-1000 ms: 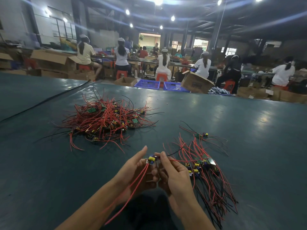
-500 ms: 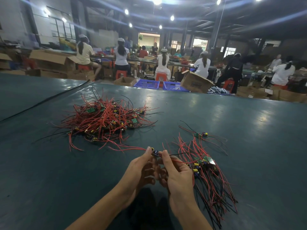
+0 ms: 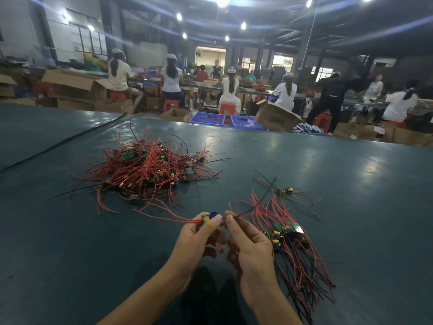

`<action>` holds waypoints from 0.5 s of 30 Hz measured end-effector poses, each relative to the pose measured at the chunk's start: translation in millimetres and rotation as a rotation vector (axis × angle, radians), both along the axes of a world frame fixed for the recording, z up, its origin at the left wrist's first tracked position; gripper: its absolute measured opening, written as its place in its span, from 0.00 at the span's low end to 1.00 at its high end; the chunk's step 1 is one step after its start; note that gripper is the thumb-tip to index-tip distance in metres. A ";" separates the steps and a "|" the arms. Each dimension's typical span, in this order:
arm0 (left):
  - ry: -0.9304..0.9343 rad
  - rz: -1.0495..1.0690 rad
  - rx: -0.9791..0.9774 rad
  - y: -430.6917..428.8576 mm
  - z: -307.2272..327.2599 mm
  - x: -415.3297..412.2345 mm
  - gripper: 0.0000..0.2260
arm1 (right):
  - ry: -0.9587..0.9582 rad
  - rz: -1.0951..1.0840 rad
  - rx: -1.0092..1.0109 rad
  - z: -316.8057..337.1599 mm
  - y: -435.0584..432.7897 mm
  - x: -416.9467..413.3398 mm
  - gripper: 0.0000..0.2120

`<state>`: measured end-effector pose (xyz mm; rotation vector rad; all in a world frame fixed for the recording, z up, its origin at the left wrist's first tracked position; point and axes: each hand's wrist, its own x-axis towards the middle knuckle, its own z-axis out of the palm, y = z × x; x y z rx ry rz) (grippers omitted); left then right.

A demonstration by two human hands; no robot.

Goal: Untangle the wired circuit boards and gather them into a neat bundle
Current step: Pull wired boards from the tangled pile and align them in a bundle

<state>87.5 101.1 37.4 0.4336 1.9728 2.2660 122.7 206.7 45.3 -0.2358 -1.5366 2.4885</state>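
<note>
left hand (image 3: 199, 240) pinches a small circuit board with yellow and blue parts (image 3: 210, 216), just this side of the big tangled heap of red-wired boards (image 3: 150, 170). right hand (image 3: 250, 249) pinches its thin black wire (image 3: 243, 212). straightening step, i'd say. next it needs laying on the combed bundle (image 3: 293, 249) right of the heap.

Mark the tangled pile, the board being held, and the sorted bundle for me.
tangled pile (image 3: 150, 170): head view, middle of the red wire heap.
held board (image 3: 210, 216): head view, its blue and yellow components.
sorted bundle (image 3: 278, 226): head view, green boards at its far end.
</note>
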 end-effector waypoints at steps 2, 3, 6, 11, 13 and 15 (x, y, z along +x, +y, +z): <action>0.034 0.013 -0.003 2.0 0.8 3.2 0.15 | 0.022 -0.032 0.085 -0.4 -5.7 0.8 0.06; 0.045 0.025 -0.013 2.2 1.0 4.6 0.16 | 0.021 -0.049 0.124 -0.8 -8.3 1.3 0.06; 0.074 0.073 -0.064 2.1 -1.8 3.3 0.20 | -0.030 -0.102 0.150 -3.8 -9.5 -0.8 0.09; 0.104 0.108 -0.066 1.7 -2.4 1.7 0.21 | -0.196 -0.244 -0.029 0.0 3.2 -9.2 0.10; 0.112 0.120 -0.041 0.2 -1.1 1.1 0.20 | -0.194 -0.310 -0.110 2.4 15.7 -13.5 0.10; 0.115 0.120 -0.041 -2.2 0.8 0.3 0.19 | -0.150 -0.349 -0.179 4.9 27.7 -15.3 0.08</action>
